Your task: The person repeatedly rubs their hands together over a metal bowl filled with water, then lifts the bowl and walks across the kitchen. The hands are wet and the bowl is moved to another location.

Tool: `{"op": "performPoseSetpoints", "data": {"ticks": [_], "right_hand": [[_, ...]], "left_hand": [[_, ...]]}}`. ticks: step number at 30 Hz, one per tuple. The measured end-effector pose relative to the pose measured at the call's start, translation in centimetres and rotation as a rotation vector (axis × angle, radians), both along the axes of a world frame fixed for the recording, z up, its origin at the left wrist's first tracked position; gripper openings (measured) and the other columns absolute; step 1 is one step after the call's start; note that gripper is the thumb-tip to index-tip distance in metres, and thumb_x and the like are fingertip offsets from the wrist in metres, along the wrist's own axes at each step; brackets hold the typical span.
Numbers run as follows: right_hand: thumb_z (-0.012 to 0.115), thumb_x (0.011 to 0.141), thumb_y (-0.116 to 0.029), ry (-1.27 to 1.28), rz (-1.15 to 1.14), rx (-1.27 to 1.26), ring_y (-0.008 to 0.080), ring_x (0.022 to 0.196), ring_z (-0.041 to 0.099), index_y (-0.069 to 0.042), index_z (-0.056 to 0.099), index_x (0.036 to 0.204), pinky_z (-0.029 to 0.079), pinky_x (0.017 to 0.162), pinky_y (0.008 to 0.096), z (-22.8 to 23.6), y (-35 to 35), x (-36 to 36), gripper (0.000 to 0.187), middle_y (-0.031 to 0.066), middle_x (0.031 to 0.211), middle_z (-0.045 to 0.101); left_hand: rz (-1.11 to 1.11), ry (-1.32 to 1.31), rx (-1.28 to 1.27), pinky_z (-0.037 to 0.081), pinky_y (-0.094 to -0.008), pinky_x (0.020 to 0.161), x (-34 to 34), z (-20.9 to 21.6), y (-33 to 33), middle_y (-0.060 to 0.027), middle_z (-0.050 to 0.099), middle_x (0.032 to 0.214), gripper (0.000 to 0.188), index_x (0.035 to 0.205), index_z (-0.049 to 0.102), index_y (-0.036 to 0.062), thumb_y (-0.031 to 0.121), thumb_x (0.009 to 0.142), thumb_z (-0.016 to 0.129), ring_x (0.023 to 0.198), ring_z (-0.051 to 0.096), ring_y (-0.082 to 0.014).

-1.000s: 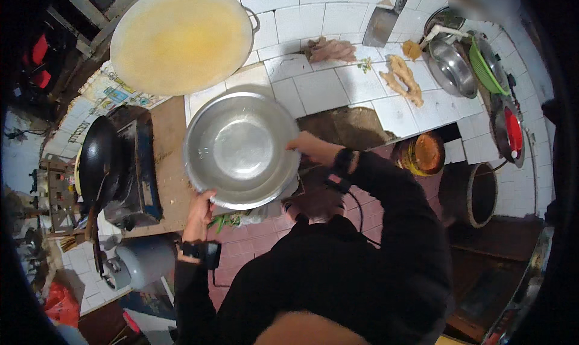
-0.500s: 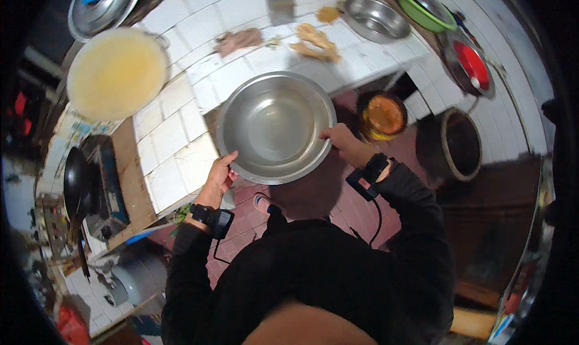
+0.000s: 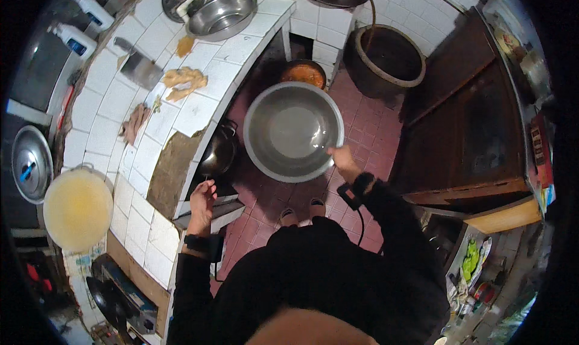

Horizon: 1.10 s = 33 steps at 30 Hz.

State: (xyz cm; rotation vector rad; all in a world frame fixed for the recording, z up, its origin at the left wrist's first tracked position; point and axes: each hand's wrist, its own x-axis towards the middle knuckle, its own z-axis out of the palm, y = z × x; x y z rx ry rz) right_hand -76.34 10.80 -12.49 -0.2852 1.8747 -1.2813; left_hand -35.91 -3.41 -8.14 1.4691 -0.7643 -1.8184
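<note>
A wide metal basin (image 3: 265, 146) hangs over the red-tiled floor in front of me. My right hand (image 3: 344, 162) has its fingers closed on the basin's right rim. Bright glints show on the basin's inner bottom, but I cannot tell whether it holds clear liquid. My left hand (image 3: 202, 204) is apart from the basin, its fingers loosely bent and holding nothing. It is nearest to the white-tiled counter's edge and a dark round pot (image 3: 219, 152) below the counter.
A steel bowl (image 3: 222, 18), a cleaver (image 3: 142, 69), a knobbly ginger root (image 3: 184, 81) and a brown cloth-like piece (image 3: 134, 123) lie on the white-tiled counter (image 3: 202, 107). A pan with orange contents (image 3: 303, 74) sits beyond the basin. A large dark vat (image 3: 386, 86) and wooden cabinet (image 3: 467, 140) stand right.
My left hand has let go of the basin's rim; my right hand still grips it. The view has turned right, bringing the vat and cabinet further into sight.
</note>
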Motion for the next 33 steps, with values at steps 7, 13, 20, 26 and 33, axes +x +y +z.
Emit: {"op": "performPoseSetpoints", "data": {"ticks": [7, 13, 20, 26, 33], "right_hand": [[0.061, 0.071, -0.014, -0.263, -0.271, -0.007, 0.0144, 0.052, 0.047, -0.003, 0.056, 0.079, 0.036, 0.043, 0.0283, -6.5, 12.2, -2.0, 0.015, 0.0047, 0.068, 0.053], [0.059, 0.072, -0.012, -0.268, -0.421, 0.098, 0.0144, 0.052, 0.048, -0.002, 0.057, 0.080, 0.037, 0.044, 0.0287, -8.2, 19.7, -3.6, 0.013, 0.0045, 0.065, 0.051], [0.060, 0.070, -0.013, -0.146, -0.375, 0.204, 0.0171, 0.053, 0.050, 0.000, 0.057, 0.084, 0.041, 0.045, 0.0303, -9.4, 23.1, -7.7, 0.019, 0.0057, 0.067, 0.052], [0.054, 0.077, -0.010, -0.177, -0.323, -0.006, 0.0168, 0.053, 0.052, 0.001, 0.062, 0.078, 0.040, 0.046, 0.0303, -8.7, 18.4, -6.2, 0.014, 0.0078, 0.068, 0.058], [0.058, 0.075, -0.014, -0.387, -0.438, -0.045, 0.0168, 0.050, 0.048, -0.002, 0.057, 0.084, 0.036, 0.042, 0.0285, -7.8, 14.3, -5.3, 0.015, 0.0063, 0.065, 0.053]], "left_hand": [[-0.057, 0.000, 0.020, 0.038, -0.0251, 0.056, -0.4, -2.5, -0.8, -0.0092, 0.063, 0.092, 0.011, 0.066, 0.047, 0.0112, 0.016, 0.075, 0.049, 0.072, 0.055, -0.0133], [-0.017, -0.026, 0.000, 0.036, -0.0241, 0.050, -1.5, -3.2, -0.6, -0.0122, 0.066, 0.086, 0.022, 0.059, 0.043, 0.0132, 0.019, 0.079, 0.052, 0.061, 0.053, -0.0125], [-0.018, -0.118, 0.061, 0.038, -0.0234, 0.055, -3.9, -1.8, 0.3, -0.0068, 0.065, 0.080, 0.033, 0.064, 0.049, 0.0122, 0.036, 0.084, 0.059, 0.062, 0.053, -0.0107], [-0.153, -0.057, -0.055, 0.040, -0.0245, 0.058, -5.4, -2.2, 0.6, -0.0037, 0.063, 0.075, 0.026, 0.075, 0.057, 0.0078, 0.032, 0.081, 0.064, 0.064, 0.054, -0.0112], [-0.052, 0.129, 0.029, 0.043, -0.0290, 0.057, -2.8, -1.1, -0.1, -0.0116, 0.061, 0.072, 0.033, 0.063, 0.048, 0.0089, 0.029, 0.086, 0.057, 0.060, 0.053, -0.0167]]}}
